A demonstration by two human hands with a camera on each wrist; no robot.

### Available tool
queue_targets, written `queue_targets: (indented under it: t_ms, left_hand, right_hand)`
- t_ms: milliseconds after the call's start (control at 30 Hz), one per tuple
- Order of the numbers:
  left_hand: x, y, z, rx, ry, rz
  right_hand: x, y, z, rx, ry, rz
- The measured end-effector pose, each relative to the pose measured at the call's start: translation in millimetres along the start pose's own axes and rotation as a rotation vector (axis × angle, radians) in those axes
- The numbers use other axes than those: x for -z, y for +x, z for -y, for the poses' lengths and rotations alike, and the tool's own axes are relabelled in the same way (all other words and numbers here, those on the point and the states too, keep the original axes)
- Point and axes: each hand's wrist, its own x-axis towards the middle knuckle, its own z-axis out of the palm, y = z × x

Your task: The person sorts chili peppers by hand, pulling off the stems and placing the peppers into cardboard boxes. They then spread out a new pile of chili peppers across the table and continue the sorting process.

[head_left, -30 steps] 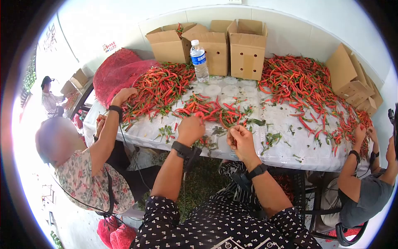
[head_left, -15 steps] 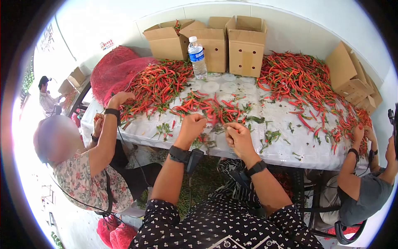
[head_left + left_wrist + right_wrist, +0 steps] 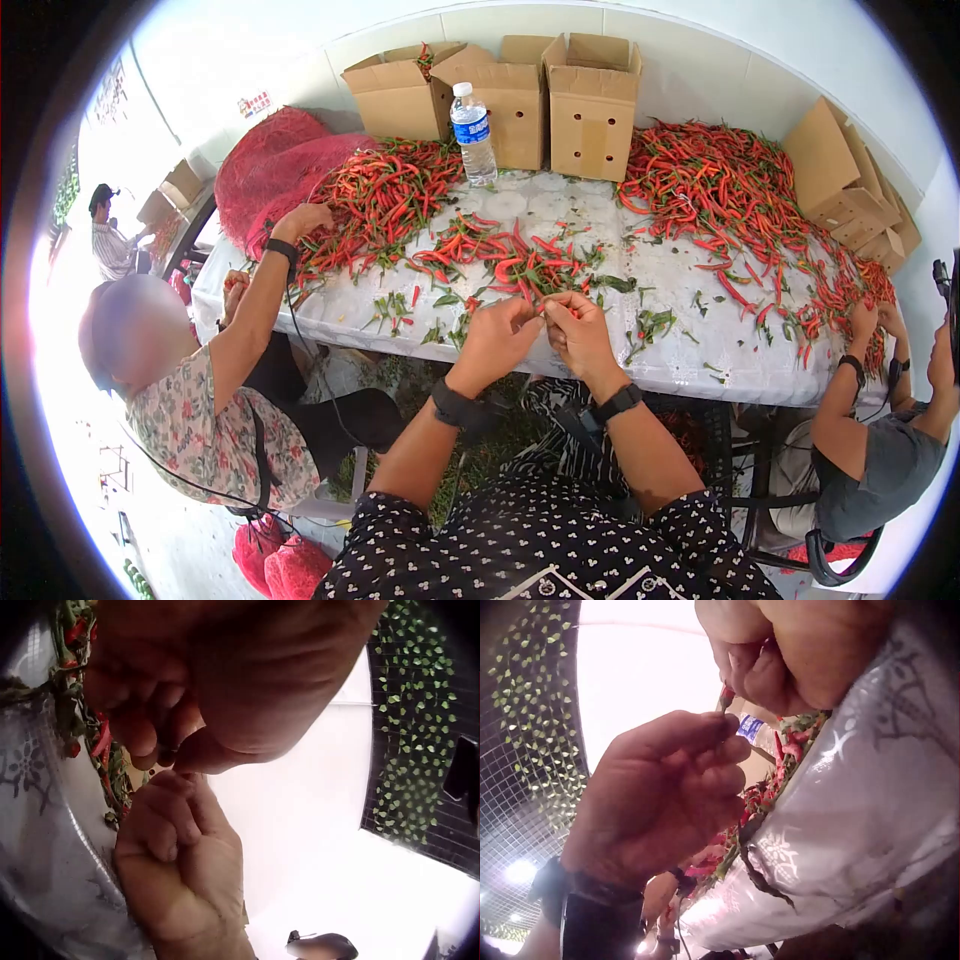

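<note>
My left hand (image 3: 500, 340) and right hand (image 3: 582, 342) meet fingertip to fingertip over the table's near edge. Between them is a red chili pepper (image 3: 727, 695), mostly hidden by the fingers. Its thin stem end is pinched by the left thumb and fingers, while the right fingers hold the red part. In the left wrist view, the left hand (image 3: 225, 682) comes down from the top and the right hand (image 3: 180, 862) rises from below. Just beyond both hands lies a small pile of red chilies (image 3: 520, 262) with green stems.
Larger chili heaps (image 3: 390, 195) lie at back left and right (image 3: 710, 185). A water bottle (image 3: 472, 140) stands before cardboard boxes (image 3: 592, 120). Loose green stems (image 3: 652, 328) dot the white tablecloth (image 3: 590, 215). People sit on either side, their hands among chilies.
My left hand was at the small pile, then lifted with a red chili and moved right to meet the right hand. The right hand stayed nearly in place.
</note>
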Motion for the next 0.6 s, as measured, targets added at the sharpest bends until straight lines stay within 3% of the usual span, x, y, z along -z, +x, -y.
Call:
queue_targets:
  t_ms: [100,200,267,300,400,433,500,533,567,600]
  left_hand:
    - [-1,-2,-3,0.001,0.005,-0.071]
    - [8,-7,-2,0.005,0.065,0.05]
    - [11,-10,6,0.053,-0.176,0.334]
    - [11,-14,1,0.053,-0.176,0.334]
    - [18,-25,-21,0.076,-0.215,0.675]
    - [19,-23,-13,0.075,-0.216,0.672]
    - [22,-11,8,-0.231,0.049,0.337]
    - [29,-3,2,-0.025,0.102,0.251]
    - [32,7,5,-0.025,0.104,0.25]
    - [33,16,13,-0.107,0.222,0.114]
  right_hand:
    - [-4,-2,1,0.02,-0.049,-0.022]
    - [-4,-5,3,-0.01,-0.108,-0.005]
    - [1,-1,2,-0.02,-0.076,0.016]
    - [3,0,2,-0.027,-0.044,0.037]
    - [5,0,5,-0.003,0.037,0.09]
    - [4,0,6,-0.002,0.035,0.092]
    - [4,-1,5,-0.019,0.184,0.033]
    - [3,-1,5,-0.022,0.185,0.035]
    - [3,-2,6,-0.022,0.179,0.032]
    - [2,-1,6,-0.02,0.173,0.03]
